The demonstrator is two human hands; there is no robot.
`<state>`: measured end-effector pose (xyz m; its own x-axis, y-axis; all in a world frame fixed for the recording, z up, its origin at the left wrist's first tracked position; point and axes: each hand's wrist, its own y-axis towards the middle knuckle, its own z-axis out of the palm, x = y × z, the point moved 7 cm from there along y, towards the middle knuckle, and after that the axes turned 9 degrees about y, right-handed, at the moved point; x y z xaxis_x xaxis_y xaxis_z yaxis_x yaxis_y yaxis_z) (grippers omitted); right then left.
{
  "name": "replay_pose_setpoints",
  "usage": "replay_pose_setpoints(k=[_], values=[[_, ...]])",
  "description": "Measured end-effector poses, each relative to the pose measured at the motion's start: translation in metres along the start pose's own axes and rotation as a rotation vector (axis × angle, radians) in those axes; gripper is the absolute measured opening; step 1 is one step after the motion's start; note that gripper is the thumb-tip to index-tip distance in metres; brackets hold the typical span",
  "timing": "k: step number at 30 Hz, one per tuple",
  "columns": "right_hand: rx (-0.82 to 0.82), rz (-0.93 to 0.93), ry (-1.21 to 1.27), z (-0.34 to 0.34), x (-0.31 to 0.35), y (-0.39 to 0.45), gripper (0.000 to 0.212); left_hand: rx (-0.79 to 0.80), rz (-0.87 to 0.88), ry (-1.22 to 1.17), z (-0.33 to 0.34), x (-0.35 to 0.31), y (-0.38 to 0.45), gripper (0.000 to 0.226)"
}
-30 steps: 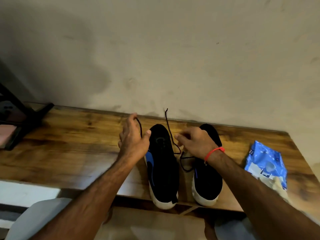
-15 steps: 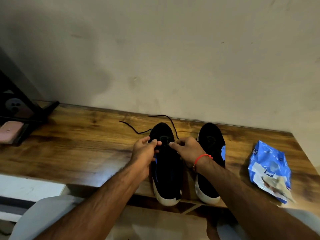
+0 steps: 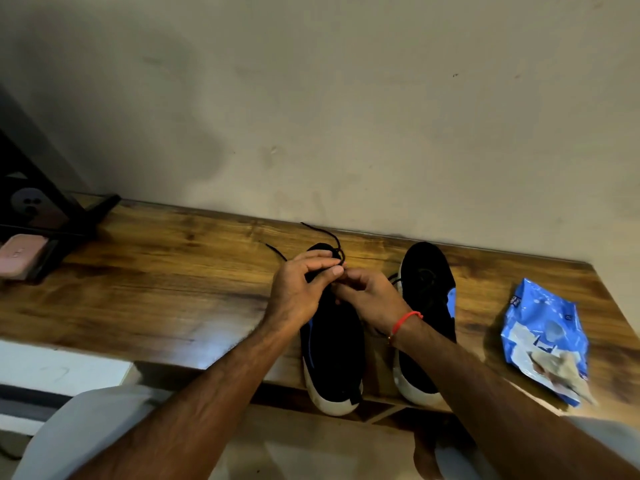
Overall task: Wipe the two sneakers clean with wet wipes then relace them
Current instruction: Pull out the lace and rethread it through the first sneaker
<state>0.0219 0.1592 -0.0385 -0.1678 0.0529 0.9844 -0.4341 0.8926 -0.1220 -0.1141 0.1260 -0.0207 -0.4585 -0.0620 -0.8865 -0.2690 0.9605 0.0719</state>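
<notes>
- Nearest to me, my two bare forearms reach up from the bottom edge toward the middle of a wooden tabletop [image 3: 173,282].
- Two black sneakers with white soles stand side by side, heels at the near edge and toes pointing at the wall.
- My left hand [image 3: 298,292] and right hand [image 3: 372,299] meet over the front half of the left sneaker [image 3: 332,358].
- The grip of each hand is a pinch of thumb and fingertips on the black lace [image 3: 332,237], right above that sneaker's toe; the fingertips of both hands nearly touch.
- A red thread band [image 3: 405,322] circles my right wrist.
- The right sneaker [image 3: 427,299] stands just beside it, untouched, partly behind my right forearm.
- Well apart to the right lies a blue wet wipes pack [image 3: 540,327], with a crumpled used wipe [image 3: 561,370] on its near end.
- Beyond my fingers, two loose lace ends trail off the toe onto the tabletop toward the wall.
- At the far left edge sit a pink case [image 3: 20,252] and a dark stand [image 3: 69,209].
</notes>
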Motion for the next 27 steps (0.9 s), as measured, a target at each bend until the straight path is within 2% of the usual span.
replay_pose_setpoints(k=[3,5,9,11,14,20,24,27], values=[[0.063,-0.052,-0.011,0.005,0.001,-0.002,0.015,0.141,0.057,0.043,0.01,-0.006,-0.003,0.02],[0.09,-0.05,0.003,0.005,0.001,-0.003,0.015,0.163,0.089,0.147,0.008,-0.008,-0.005,0.021],[0.068,0.023,-0.02,0.003,-0.003,-0.002,0.016,0.104,0.142,0.727,-0.008,-0.005,-0.002,0.044],[-0.014,0.089,-0.016,-0.002,-0.006,0.0,0.019,0.074,0.179,0.886,-0.017,-0.009,0.001,0.04],[-0.055,0.157,0.01,-0.004,-0.009,0.0,0.021,0.175,0.196,0.687,-0.024,-0.016,0.001,0.028],[-0.084,0.2,0.046,-0.003,-0.012,0.002,0.023,0.378,-0.116,0.385,-0.013,-0.006,-0.004,0.016],[-0.055,0.209,0.111,-0.002,-0.012,0.001,0.025,0.411,-0.196,0.304,-0.009,0.001,-0.01,0.006],[-0.021,0.163,0.119,-0.001,-0.006,-0.001,0.027,0.394,-0.222,0.27,-0.001,0.002,-0.014,0.01]])
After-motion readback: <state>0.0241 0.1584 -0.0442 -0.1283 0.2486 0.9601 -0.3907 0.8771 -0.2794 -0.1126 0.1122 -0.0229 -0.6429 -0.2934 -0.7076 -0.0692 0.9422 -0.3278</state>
